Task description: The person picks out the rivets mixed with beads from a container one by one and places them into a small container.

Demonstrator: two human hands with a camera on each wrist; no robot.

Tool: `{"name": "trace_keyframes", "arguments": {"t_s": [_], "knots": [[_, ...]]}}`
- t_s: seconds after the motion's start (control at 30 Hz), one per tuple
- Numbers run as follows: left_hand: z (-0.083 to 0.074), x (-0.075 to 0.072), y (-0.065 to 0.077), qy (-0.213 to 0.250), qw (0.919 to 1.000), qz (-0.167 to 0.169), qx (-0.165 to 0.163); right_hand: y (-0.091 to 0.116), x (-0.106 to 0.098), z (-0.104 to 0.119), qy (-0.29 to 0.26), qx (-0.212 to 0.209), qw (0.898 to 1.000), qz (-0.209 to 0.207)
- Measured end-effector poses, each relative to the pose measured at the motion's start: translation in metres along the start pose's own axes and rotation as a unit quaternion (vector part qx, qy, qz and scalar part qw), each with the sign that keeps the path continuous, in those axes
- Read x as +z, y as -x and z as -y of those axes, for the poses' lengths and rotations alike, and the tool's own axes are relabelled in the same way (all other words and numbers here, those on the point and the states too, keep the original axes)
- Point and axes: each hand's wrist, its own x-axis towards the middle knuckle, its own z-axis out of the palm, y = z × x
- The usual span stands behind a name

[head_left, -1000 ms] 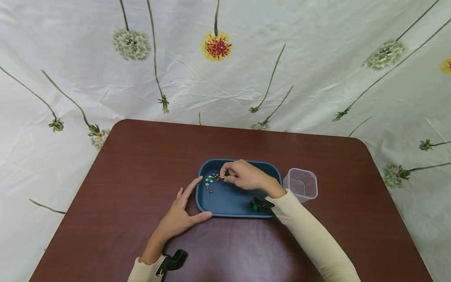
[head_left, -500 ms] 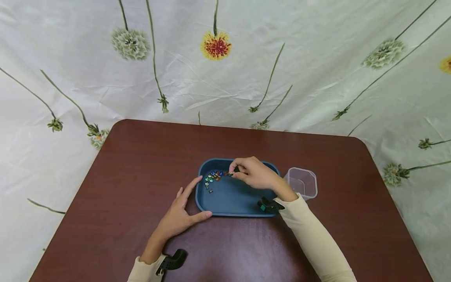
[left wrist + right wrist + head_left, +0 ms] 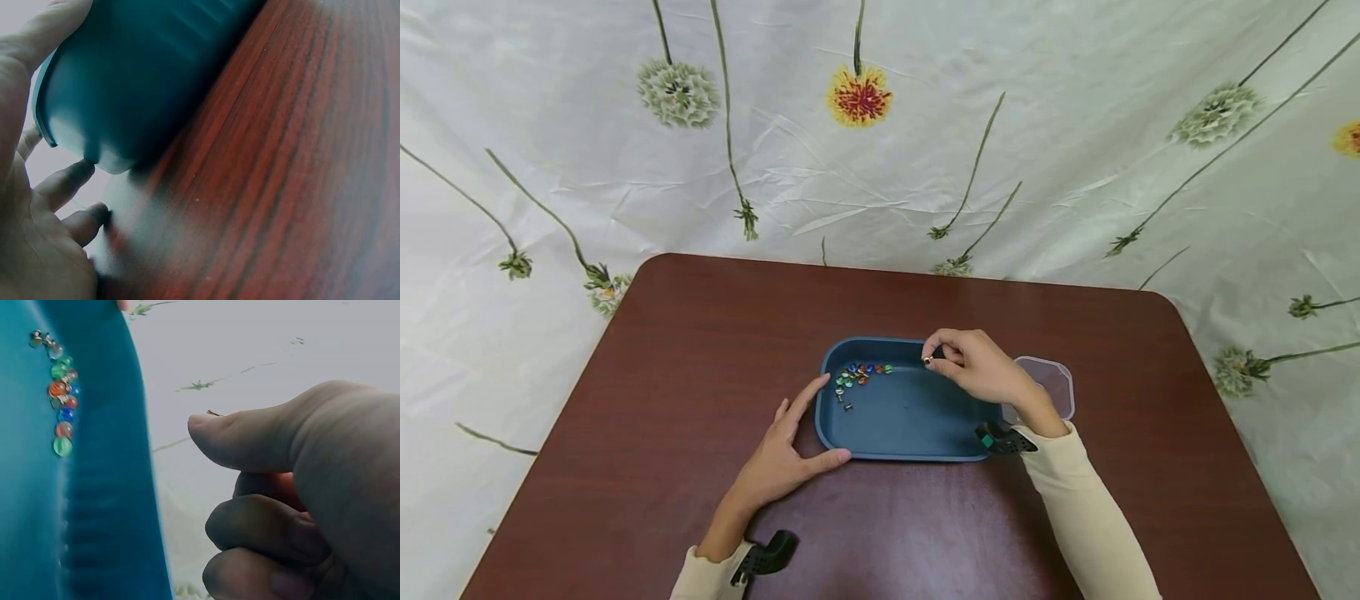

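A blue tray (image 3: 910,429) lies on the table. My right hand (image 3: 981,367), raised over its far right part, pinches a small shiny coppery metal piece (image 3: 927,360) between thumb and forefinger; the fingers mostly hide it, so its exact kind cannot be told. In the right wrist view, the other fingers are curled under the thumb. Several glass marbles (image 3: 62,447), green, blue and orange, form a row along the tray's wall, with small metal pieces (image 3: 37,339) among and beyond them. My left hand (image 3: 778,467) touches the tray's left end with spread, fairly straight fingers.
A clear plastic container (image 3: 1062,387) stands right of the tray, partly covered by my right hand and wrist. The brown wooden table (image 3: 737,333) has rounded far corners. Behind it hangs a white cloth (image 3: 925,167) printed with flowers.
My right hand has lifted away from the marbles and moved right with the small metal piece in its fingertips, uncovering the row's right end. The left hand stays in place.
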Motion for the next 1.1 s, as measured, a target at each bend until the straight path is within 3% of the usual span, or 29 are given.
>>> {"name": "trace_keyframes", "arguments": {"t_s": [0.7,1.1], "knots": [[0.0,-0.001,0.001,-0.003,1.0,-0.004,-0.001,0.042,-0.029,-0.021,-0.03,0.071,0.994,-0.081],[0.0,-0.001,0.001,-0.005,1.0,-0.003,-0.001,0.076,-0.041,-0.039,-0.01,0.079,0.983,-0.165]]}}
